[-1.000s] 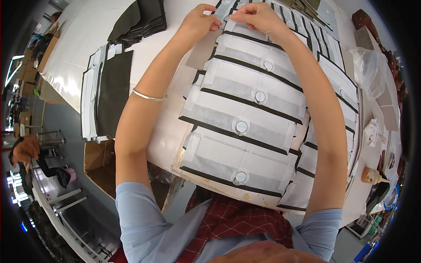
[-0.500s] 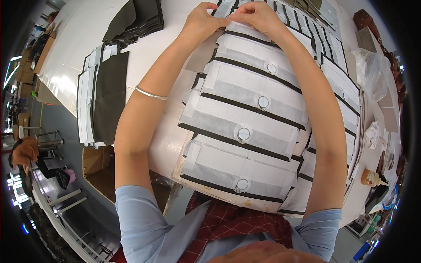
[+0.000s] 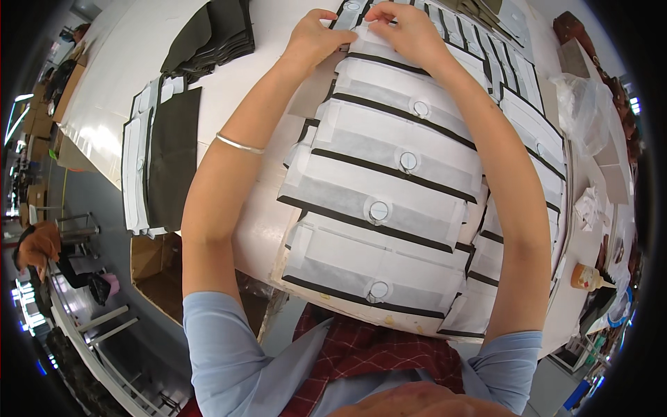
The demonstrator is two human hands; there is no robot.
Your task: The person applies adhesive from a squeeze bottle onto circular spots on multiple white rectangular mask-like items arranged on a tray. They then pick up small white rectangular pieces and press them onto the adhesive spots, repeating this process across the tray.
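Note:
Overlapping rows of flat white-backed panels with dark edges, such as this panel [image 3: 375, 208], cover the table in front of me. Most carry a small round disc [image 3: 379, 210] near the lower edge. At the far end of the column, my left hand [image 3: 316, 40] rests with its thumb on the left edge of the farthest panel [image 3: 375, 47], the forefinger apart from the thumb. Just right of it, my right hand [image 3: 410, 35] is bent over the same panel's top, thumb and fingertips drawn together. Whatever lies between those fingertips is too small to make out.
Dark cut pieces [image 3: 215, 38] are stacked at the far left, with a dark sheet [image 3: 175, 156] beside more white panels nearer me. A cardboard box [image 3: 156, 271] sits below the table's left edge. On the right are a clear plastic bag [image 3: 583, 111] and a glue bottle [image 3: 587, 278].
The right hand's fingertips have lifted a little and parted from the left thumb. The left hand stays nearly in place. The whole view has shifted slightly.

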